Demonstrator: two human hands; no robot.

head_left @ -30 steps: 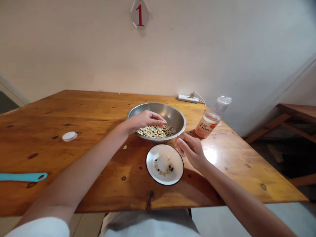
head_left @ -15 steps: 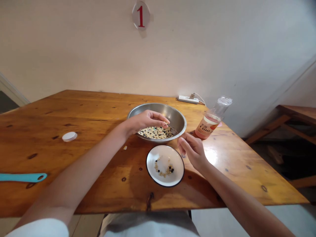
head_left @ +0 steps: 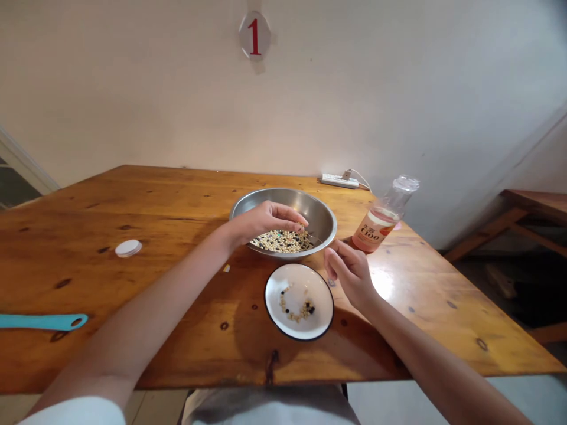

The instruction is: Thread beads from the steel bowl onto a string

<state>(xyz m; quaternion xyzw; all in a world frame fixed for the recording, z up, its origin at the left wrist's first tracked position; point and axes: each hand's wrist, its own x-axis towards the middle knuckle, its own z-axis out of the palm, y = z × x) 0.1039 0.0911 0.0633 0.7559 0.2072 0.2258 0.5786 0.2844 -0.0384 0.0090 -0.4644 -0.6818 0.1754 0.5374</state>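
Note:
My left hand (head_left: 280, 217) is closed in a pinch over the metal bowl (head_left: 325, 245), with a tiny pale bead (head_left: 302, 225) at its fingertips. From there a thin strand (head_left: 316, 238), thread or wire, runs down to my right hand (head_left: 348, 268), whose thumb and index finger pinch its other end by the bowl's near rim. Small round cream and black beads (head_left: 283, 241) lie in the bowl. In front of it, a white plate with a dark rim (head_left: 277, 321) bears a curved row of similar beads (head_left: 296, 316). I cannot tell whether a thread joins them.
A bottle of pink drink (head_left: 374, 227) stands behind my right hand. At the back lies a power strip (head_left: 339, 180) with a plug in it. To the left are a white lid (head_left: 128, 248) and a turquoise handle (head_left: 44, 321). A small pale scrap (head_left: 227, 268) lies beside the plate.
The whole view has shifted slightly, with things sitting a little lower and to the right. Both hands keep their pinches, and the strand between them appears straighter.

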